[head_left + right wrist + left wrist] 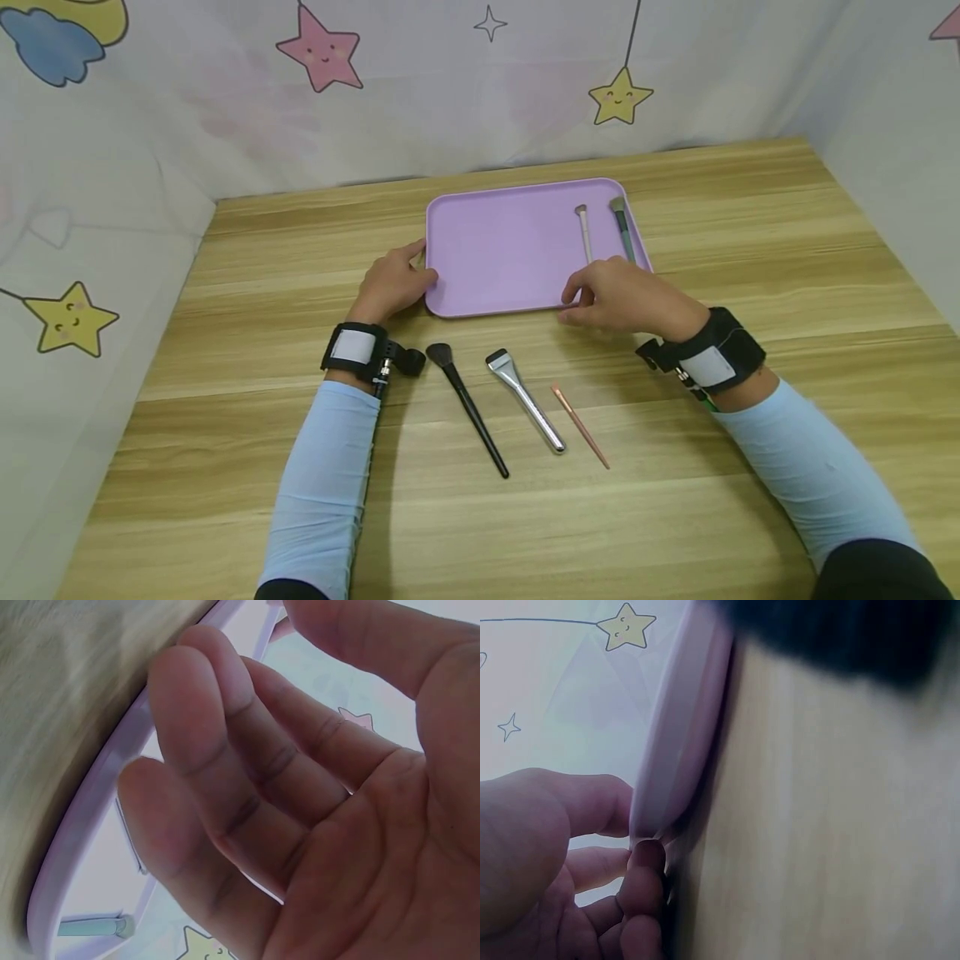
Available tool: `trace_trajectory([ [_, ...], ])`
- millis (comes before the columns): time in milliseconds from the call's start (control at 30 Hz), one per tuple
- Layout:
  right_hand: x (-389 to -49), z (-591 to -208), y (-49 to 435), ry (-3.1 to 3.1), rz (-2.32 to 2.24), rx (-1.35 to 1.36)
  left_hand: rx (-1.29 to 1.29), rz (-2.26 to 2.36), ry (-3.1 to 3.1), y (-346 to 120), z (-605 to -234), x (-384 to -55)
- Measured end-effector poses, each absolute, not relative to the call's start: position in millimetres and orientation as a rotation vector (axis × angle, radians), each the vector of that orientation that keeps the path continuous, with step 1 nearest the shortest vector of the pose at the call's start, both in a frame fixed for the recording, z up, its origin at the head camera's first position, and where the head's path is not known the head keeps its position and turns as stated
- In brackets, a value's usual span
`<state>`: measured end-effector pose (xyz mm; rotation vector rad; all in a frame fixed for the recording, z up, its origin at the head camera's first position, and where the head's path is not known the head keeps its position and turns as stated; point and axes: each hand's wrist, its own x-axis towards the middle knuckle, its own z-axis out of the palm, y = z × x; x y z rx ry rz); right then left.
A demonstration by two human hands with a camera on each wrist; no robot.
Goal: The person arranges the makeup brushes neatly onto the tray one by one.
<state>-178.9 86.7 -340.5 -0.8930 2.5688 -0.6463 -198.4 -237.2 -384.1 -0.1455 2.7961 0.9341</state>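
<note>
My left hand (pixel 395 283) pinches the left edge of a purple tray (pixel 495 250); the left wrist view shows thumb and fingers at the rim of the tray (pixel 679 727). Over the tray's front right edge hovers my right hand (pixel 618 293), its fingers (pixel 187 712) loosely bent with nothing between them. In the tray lie a thin brush with a pale handle (pixel 584 232) and a green-handled makeup brush (pixel 624 229), their lower ends partly hidden behind the right hand.
In front of the tray, on the wooden table (pixel 247 333), lie a black makeup brush (pixel 472 408), a silver flat-headed brush (pixel 528 402) and a slim copper-coloured brush (pixel 581 427). A white curtain (pixel 427 100) with printed stars hangs behind the table.
</note>
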Motion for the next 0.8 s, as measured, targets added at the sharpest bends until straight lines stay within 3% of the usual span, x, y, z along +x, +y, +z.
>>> trace_trajectory([
  [800, -171.0, -342.7, 89.3, 2.498, -0.616, -0.876, -0.117, 0.923, 2.803, -237.8, -383.2, -197.7],
])
